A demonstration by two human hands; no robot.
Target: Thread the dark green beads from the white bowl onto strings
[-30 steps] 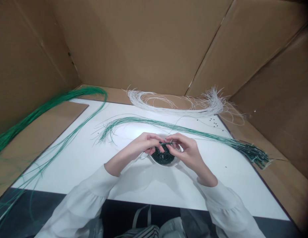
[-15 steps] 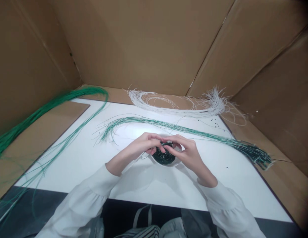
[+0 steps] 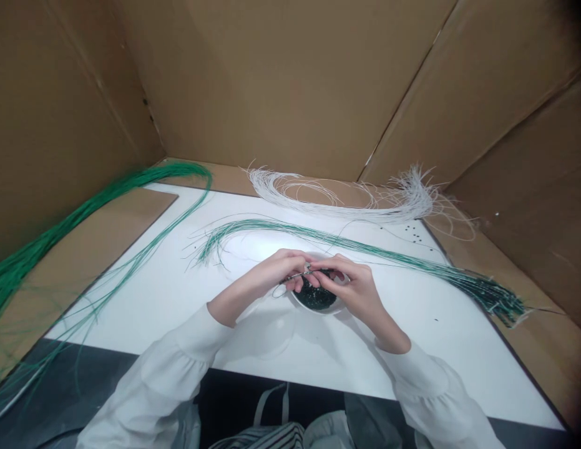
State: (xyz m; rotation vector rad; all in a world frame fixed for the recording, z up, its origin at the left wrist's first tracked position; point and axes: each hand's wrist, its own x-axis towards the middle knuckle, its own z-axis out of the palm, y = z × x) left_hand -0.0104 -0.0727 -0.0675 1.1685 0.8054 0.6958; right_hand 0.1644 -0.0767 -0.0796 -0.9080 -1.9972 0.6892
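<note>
A white bowl [image 3: 313, 310] holding small dark green pieces [image 3: 318, 296] stands near the middle of the white board. Above its far rim, my left hand [image 3: 290, 271] and my right hand [image 3: 346, 277] nearly meet. The fingers of both are pinched on a thin dark strand [image 3: 297, 275], whose looped end sticks out to the left below my left hand. Fingertips hide part of the strand.
Behind the hands a bundle of thin green strands [image 3: 365, 244] crosses the white board [image 3: 458, 355]. Coiled white strands [image 3: 318, 209] lie beyond it. Bright green strands [image 3: 84, 212] spread at the left. Brown cardboard walls [image 3: 271, 81] enclose the back and sides.
The view has shifted slightly, so the scene sits further right. My left fingers have shifted, and more of the dark strand shows between my hands.
</note>
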